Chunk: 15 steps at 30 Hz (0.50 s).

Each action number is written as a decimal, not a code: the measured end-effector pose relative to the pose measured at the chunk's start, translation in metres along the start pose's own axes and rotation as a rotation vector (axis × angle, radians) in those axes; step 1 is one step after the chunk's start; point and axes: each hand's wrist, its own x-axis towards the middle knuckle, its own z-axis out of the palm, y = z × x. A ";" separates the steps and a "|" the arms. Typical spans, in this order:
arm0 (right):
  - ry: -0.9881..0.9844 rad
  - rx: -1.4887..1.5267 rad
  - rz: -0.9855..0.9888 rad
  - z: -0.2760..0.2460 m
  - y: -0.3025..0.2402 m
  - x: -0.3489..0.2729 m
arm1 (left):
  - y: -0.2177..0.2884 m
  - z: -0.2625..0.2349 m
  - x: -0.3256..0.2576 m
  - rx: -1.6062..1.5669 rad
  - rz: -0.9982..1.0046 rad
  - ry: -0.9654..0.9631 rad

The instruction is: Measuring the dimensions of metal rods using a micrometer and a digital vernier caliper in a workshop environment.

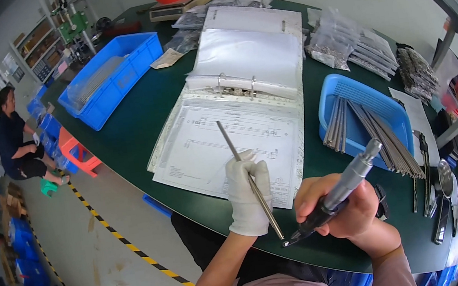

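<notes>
My left hand (249,190), in a white glove, is closed round a thin metal rod (229,143). The rod slants from over the drawing sheet down toward me. In my bare right hand (350,208) I grip a micrometer (348,180) with a silver barrel and a dark frame. Its measuring end is at the rod's lower tip; whether they touch I cannot tell. Beneath my left hand lies an open ring binder (243,74) with a technical drawing (222,138) in a clear sleeve.
A light-blue basket (325,97) to the right holds several metal rods (383,136). Bagged parts (337,40) lie behind it; tools (439,201) lie at the right edge. A blue crate (98,117) and a scale (172,11) stand at far left and back. A seated person (14,135) is at left.
</notes>
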 end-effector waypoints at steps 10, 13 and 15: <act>0.053 0.086 0.012 -0.005 0.000 -0.003 | -0.008 0.007 -0.009 -0.127 -0.082 0.027; 0.057 0.120 0.050 -0.005 0.000 -0.002 | -0.010 0.006 -0.011 -0.115 -0.128 0.009; 0.017 0.103 0.046 -0.006 0.001 -0.001 | -0.010 0.007 -0.011 -0.115 -0.120 0.008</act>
